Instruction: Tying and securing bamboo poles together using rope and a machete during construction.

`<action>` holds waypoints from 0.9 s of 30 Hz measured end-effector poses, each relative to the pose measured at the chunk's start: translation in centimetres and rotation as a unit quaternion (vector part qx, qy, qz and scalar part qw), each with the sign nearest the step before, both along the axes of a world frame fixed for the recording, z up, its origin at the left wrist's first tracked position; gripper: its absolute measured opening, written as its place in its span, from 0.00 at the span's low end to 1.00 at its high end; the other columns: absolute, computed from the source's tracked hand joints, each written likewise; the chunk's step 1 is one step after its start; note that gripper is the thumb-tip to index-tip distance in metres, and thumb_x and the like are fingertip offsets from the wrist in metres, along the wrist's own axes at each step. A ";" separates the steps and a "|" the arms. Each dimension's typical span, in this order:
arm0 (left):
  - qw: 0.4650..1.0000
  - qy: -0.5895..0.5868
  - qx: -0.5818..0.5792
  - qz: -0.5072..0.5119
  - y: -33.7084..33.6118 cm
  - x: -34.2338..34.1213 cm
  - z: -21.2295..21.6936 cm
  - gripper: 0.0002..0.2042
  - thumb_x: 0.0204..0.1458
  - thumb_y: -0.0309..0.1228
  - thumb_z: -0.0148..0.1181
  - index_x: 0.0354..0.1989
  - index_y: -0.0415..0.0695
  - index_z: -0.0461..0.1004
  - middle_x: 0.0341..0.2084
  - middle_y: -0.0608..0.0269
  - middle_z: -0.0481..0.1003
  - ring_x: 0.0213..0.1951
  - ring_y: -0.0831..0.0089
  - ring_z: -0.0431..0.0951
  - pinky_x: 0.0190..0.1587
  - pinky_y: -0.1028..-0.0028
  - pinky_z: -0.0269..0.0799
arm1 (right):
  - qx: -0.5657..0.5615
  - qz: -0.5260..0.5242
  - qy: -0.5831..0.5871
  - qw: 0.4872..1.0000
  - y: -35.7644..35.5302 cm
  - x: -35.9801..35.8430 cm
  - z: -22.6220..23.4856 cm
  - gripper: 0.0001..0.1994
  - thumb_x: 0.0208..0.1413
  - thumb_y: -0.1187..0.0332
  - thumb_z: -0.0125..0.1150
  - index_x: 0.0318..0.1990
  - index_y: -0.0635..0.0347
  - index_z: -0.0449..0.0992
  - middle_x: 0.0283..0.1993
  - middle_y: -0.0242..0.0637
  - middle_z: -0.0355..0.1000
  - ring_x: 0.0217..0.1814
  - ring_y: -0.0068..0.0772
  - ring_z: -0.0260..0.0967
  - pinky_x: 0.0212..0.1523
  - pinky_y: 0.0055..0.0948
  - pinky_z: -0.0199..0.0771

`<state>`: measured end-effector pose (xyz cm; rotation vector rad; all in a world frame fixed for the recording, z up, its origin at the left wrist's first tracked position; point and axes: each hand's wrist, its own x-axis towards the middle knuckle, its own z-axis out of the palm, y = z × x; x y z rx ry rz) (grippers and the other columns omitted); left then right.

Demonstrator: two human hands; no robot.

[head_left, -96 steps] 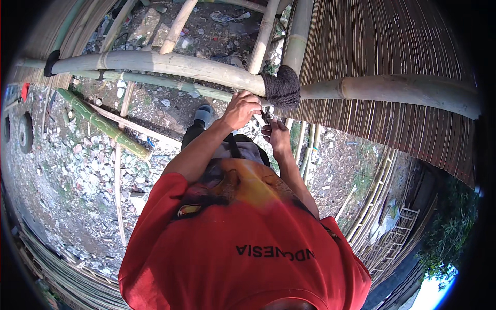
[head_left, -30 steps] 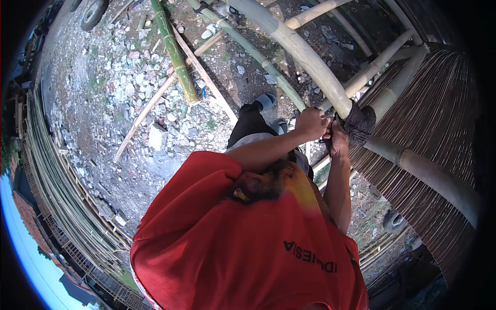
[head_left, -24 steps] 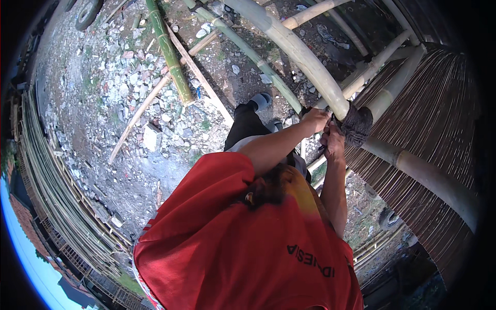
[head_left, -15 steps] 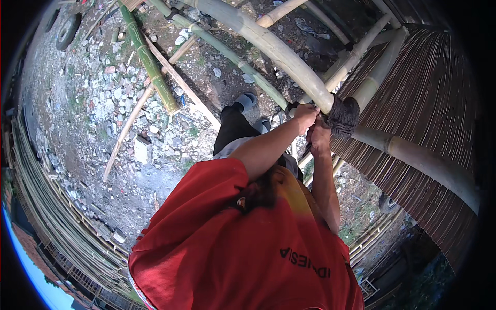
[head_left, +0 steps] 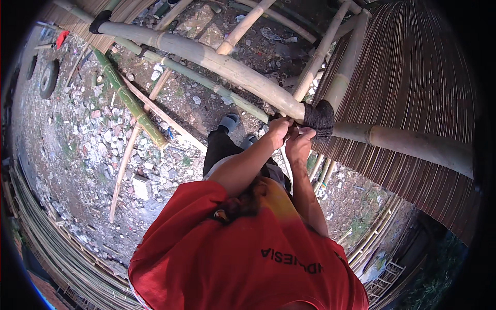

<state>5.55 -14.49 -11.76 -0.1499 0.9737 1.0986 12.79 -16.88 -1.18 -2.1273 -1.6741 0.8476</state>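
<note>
A thick pale bamboo pole point(head_left: 232, 71) slants down to a joint wrapped in black fibre rope point(head_left: 320, 122). Just below and left of that lashing, my two hands are close together. My left hand point(head_left: 279, 130) is closed, its fingertips pinched on a dark bit of rope beside the pole's end. Close by, my right hand point(head_left: 299, 145) is closed too, thumb and forefinger pressed together at the same rope, near the lashing's lower edge. The rope between the fingers is small and partly hidden. An upright bamboo pole point(head_left: 342, 82) and a horizontal bamboo pole point(head_left: 408, 146) also meet at the joint.
A panel of thin brown slats point(head_left: 408, 77) stands on the right. A thinner green pole point(head_left: 217, 88) runs below the thick one. Left lie a cut green bamboo point(head_left: 129, 101), a wooden strip point(head_left: 170, 121), rubble point(head_left: 113, 139) and a tyre point(head_left: 49, 79).
The view has shifted, so the joint and hands appear further left and slightly lower. My right hand has turned, its thumb and forefinger now showing beside the lashing. Both hands remain near the joint.
</note>
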 end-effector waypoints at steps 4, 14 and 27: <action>0.999 -0.048 -0.008 -0.011 0.4 -0.4 1.8 0.06 0.66 0.28 0.54 0.39 0.49 0.79 0.26 0.70 0.76 0.24 0.77 0.76 0.20 0.75 0.65 | 0.023 0.023 -0.059 0.998 0.9 0.4 1.8 0.26 0.65 0.56 0.54 0.62 0.62 0.56 0.38 0.69 0.77 0.42 0.75 0.77 0.45 0.60 0.75; 0.996 -0.038 -0.025 -0.078 1.2 -1.6 3.0 0.14 0.63 0.20 0.57 0.56 0.41 0.76 0.46 0.58 0.79 0.47 0.66 0.81 0.53 0.70 0.82 | -0.008 0.272 -0.270 0.923 3.9 3.5 2.1 0.41 0.66 0.58 0.55 0.75 0.78 0.43 0.24 0.58 0.77 0.23 0.55 0.78 0.22 0.51 0.75; 0.969 0.093 0.127 -0.189 2.3 -3.6 2.8 0.22 0.51 0.25 0.75 0.54 0.35 0.76 0.44 0.58 0.81 0.45 0.73 0.82 0.46 0.73 0.79 | 0.063 0.489 -0.267 0.828 7.6 4.4 4.5 0.36 0.65 0.68 0.57 0.68 0.91 0.48 0.20 0.51 0.72 0.17 0.47 0.72 0.18 0.46 0.71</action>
